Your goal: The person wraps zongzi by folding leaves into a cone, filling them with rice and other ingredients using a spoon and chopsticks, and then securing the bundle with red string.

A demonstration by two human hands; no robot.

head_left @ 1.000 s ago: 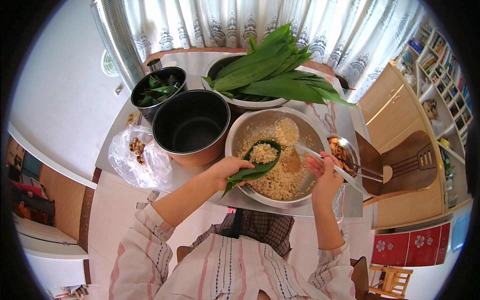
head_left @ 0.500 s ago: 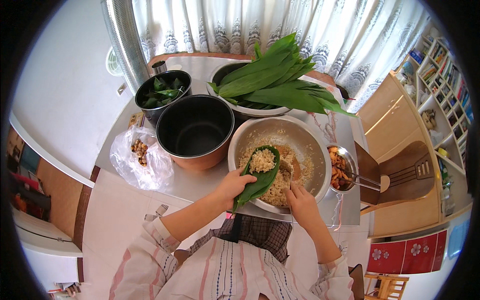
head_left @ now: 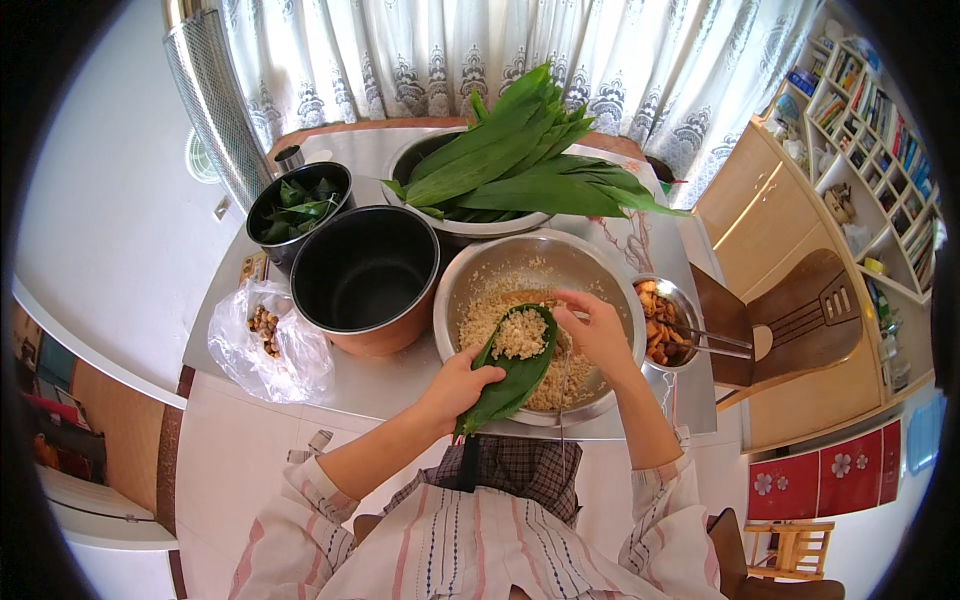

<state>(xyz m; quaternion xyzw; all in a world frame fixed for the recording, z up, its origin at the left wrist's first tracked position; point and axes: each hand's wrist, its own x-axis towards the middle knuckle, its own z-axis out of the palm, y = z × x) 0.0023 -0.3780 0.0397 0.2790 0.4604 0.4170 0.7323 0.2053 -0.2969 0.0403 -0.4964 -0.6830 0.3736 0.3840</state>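
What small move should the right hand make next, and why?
I'd probably have the right hand steady the upper right edge of the green leaf. The left hand grips that leaf lower down, the rice mound in its upper end looks loose, and the right hand's fingertips are right by that edge.

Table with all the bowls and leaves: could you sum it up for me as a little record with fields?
Left hand: holds a leaf cupping some grain
Right hand: by the leaf's right edge; whether it touches is unclear
Bowl: loose grain, under the leaf
Big pot: left of the bowl, dark inside
Small pot: dark green leaf pieces
Basin: large leaves, piled past its rim
Side bowl: orange-brown pieces
Bag: brown bits
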